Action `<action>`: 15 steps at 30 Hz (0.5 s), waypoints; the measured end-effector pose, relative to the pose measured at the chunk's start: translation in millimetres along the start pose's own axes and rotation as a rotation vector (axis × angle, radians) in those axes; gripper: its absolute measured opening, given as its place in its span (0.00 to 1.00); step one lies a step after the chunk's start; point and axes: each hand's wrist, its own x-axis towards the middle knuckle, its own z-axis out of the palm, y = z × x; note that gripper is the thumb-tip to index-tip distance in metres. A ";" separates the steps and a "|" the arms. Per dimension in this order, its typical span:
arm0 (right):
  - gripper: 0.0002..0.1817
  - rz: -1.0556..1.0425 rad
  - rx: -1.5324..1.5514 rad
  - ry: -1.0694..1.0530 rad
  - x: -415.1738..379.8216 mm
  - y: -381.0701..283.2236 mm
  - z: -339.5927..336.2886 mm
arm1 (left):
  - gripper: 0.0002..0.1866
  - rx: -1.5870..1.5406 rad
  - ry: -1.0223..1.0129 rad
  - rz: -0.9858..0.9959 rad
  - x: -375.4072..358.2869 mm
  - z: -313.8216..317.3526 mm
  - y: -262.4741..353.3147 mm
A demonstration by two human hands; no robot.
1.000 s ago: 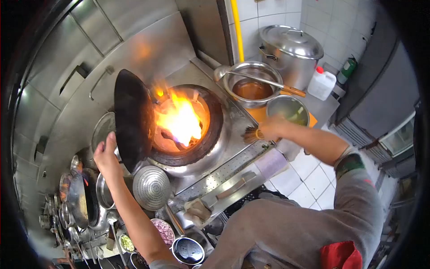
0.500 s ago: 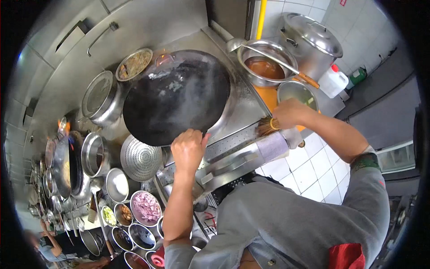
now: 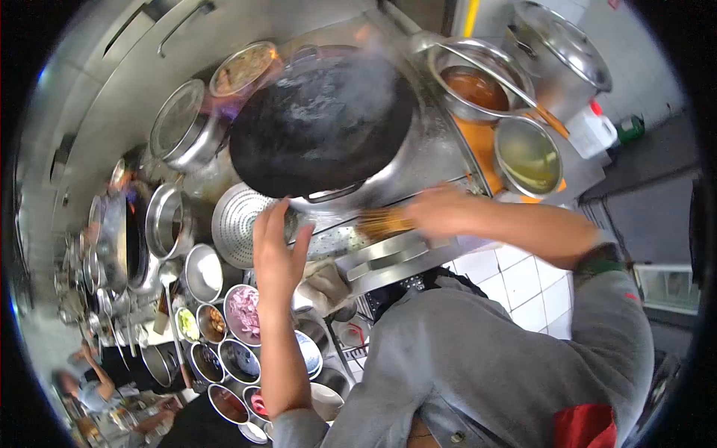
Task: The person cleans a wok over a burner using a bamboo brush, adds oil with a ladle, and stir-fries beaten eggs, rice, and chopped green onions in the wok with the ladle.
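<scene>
Likely heavy, hot, rigid: big black steel wok upper centre, best taken by its near metal handle; left hand open just below, right hand closed on bamboo brush.

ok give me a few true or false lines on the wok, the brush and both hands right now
1. The wok sits flat over the burner, steaming. True.
2. The right hand holds a bamboo brush. True.
3. The left hand grips the wok's handle. False: it is open, just below the wok, in front of the perforated strainer.
4. The brush is inside the wok. False: it is below the wok's rim, over the stove's front ledge.
5. A ladle lies across the bowl of brown sauce. True.
</scene>
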 end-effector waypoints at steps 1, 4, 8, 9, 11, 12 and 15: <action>0.12 0.136 -0.030 -0.073 -45.0 1.5 -35.6 | 0.24 -0.005 -0.001 -0.199 -26.1 -12.4 -5.2; 0.15 0.236 -0.175 -0.162 -69.0 75.7 -24.6 | 0.27 -0.060 -0.036 -0.453 -118.8 8.8 -37.6; 0.18 0.295 -0.219 -0.189 -63.8 34.9 -70.9 | 0.34 -0.019 0.031 -0.686 -175.4 68.8 -20.8; 0.17 0.218 -0.176 -0.129 -58.1 10.9 -78.3 | 0.34 -0.019 0.113 -0.698 -184.8 85.0 -22.9; 0.15 0.124 -0.100 -0.078 -32.0 -39.7 -79.4 | 0.32 -0.023 0.258 -0.793 -197.3 110.2 -34.6; 0.13 -0.002 -0.121 -0.042 -7.3 -54.2 -65.3 | 0.31 -0.030 0.332 -0.830 -196.6 117.9 -36.9; 0.11 -0.194 -0.069 0.167 82.3 -79.8 -1.0 | 0.29 -0.572 0.283 -1.018 -194.0 108.2 -51.2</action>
